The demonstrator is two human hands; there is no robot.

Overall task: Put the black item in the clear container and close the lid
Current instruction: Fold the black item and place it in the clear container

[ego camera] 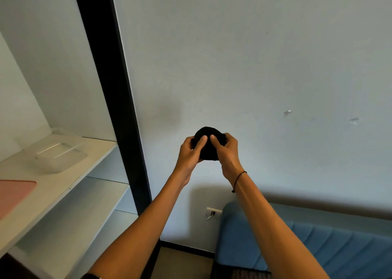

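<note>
A black item, bunched into a rounded lump like soft cloth, is held up in front of the pale wall. My left hand grips its left side and my right hand grips its right side, thumbs pressed side by side on its front. The clear container sits far to the left on a white shelf, its lid on top; I cannot tell whether the lid is pressed shut. Both hands are well to the right of it and apart from it.
A black vertical frame post stands between my hands and the shelf unit. A pink flat thing lies on the same shelf at the left edge. A blue sofa fills the lower right; a wall socket sits low.
</note>
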